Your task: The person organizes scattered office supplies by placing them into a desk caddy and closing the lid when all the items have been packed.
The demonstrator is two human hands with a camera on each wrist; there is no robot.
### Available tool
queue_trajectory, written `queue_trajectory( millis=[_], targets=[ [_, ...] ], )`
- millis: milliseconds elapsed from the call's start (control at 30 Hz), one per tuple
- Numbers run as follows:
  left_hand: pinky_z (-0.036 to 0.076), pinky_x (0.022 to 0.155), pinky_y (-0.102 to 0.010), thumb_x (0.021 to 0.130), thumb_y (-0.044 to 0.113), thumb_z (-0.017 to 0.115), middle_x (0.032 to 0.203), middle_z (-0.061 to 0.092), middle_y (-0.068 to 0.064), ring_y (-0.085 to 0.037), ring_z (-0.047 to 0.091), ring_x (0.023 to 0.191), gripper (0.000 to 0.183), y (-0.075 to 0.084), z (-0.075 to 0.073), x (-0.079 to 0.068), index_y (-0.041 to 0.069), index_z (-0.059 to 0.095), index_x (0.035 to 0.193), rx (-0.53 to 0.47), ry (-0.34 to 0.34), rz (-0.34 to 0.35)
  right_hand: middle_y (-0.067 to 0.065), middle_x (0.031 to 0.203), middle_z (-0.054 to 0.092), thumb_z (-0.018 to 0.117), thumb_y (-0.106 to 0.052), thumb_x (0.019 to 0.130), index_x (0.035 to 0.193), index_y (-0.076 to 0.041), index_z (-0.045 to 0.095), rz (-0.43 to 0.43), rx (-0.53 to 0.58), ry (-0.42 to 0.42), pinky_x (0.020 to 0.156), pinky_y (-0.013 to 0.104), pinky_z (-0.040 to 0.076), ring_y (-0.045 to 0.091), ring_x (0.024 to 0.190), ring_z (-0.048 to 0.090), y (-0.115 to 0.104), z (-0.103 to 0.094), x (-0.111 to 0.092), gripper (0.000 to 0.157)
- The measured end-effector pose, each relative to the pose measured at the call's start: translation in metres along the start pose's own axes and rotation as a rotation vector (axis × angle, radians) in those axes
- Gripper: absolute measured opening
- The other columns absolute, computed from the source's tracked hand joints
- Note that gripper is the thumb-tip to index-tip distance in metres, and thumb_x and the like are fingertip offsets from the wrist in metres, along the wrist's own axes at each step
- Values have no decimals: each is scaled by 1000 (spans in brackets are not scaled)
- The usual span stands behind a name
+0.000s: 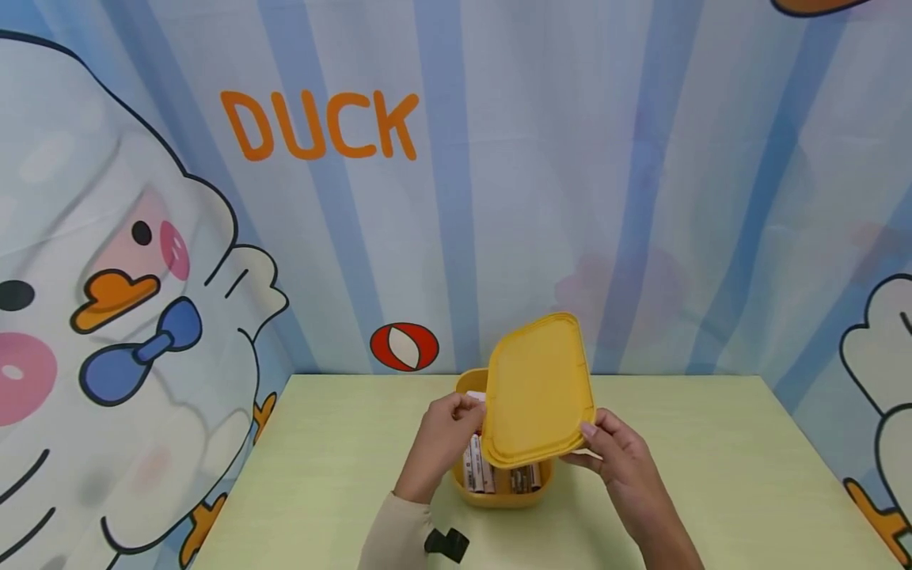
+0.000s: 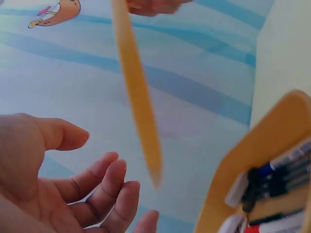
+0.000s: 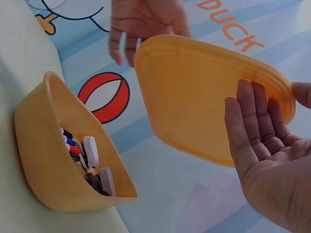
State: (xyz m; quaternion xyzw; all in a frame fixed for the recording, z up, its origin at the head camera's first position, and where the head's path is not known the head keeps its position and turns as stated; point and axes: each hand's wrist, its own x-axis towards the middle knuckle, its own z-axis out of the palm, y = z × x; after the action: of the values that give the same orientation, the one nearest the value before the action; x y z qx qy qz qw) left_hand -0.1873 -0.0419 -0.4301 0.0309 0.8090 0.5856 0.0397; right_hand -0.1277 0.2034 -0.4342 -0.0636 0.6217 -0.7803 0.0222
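A yellow lid [image 1: 539,389] is raised at a tilt above a yellow box [image 1: 502,500]. My right hand [image 1: 618,453] holds the lid by its right edge, thumb on one face and fingers [image 3: 249,114] flat against the other. Close to the lid's other edge is my left hand [image 1: 445,435]; in the left wrist view its loosely bent fingers [image 2: 116,177] hold nothing and stand apart from the lid. Inside the box lie several markers [image 2: 282,221] with black, blue and red caps, plus white objects [image 3: 91,151] whose kind I cannot tell.
The box stands on a pale yellow-green table [image 1: 342,443] near its back edge. Behind it hangs a blue striped curtain [image 1: 527,198] printed with ducks and a red ball. A black piece [image 1: 447,545] sits at the left sleeve.
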Motion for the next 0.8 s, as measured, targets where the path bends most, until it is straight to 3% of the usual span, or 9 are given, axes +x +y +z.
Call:
queue_trajectory(
  millis=[100, 300, 433, 667, 800],
  targets=[
    [55, 72, -31, 102, 36, 59, 89, 66, -7, -25, 64, 85, 31, 12, 2, 5, 7, 70, 108, -93, -65, -17, 1, 108, 68, 53, -26, 107, 117, 2, 56, 11, -12, 3, 89, 38, 59, 15, 102, 69, -1, 2, 0, 30],
    [62, 77, -36, 104, 43, 52, 98, 71, -10, -22, 74, 87, 47, 26, 10, 12, 3, 68, 120, -382, -330, -117, 2, 102, 65, 54, -24, 106, 109, 4, 53, 17, -81, -10, 86, 38, 59, 18, 96, 69, 0, 7, 0, 28],
    [63, 75, -37, 103, 47, 53, 96, 72, -7, -20, 74, 81, 49, 31, 15, 18, 2, 70, 118, -469, -445, -188, 1, 99, 64, 53, -21, 106, 109, 4, 52, 5, -116, -51, 85, 37, 59, 17, 92, 68, 1, 9, 0, 26],
    [62, 66, -31, 98, 42, 62, 87, 70, -5, -17, 73, 70, 43, 38, 23, 21, 1, 71, 109, -488, -512, -224, 5, 103, 66, 54, -20, 106, 113, 7, 53, 8, -167, -174, 87, 37, 58, 18, 95, 68, 2, 11, -1, 28],
    [61, 64, -30, 97, 39, 66, 83, 68, -4, -17, 72, 67, 38, 41, 26, 21, 2, 71, 105, -475, -495, -224, 10, 105, 62, 59, -21, 103, 109, 4, 55, 9, -244, -168, 86, 36, 57, 20, 96, 64, 3, 14, 0, 25]
  ],
)
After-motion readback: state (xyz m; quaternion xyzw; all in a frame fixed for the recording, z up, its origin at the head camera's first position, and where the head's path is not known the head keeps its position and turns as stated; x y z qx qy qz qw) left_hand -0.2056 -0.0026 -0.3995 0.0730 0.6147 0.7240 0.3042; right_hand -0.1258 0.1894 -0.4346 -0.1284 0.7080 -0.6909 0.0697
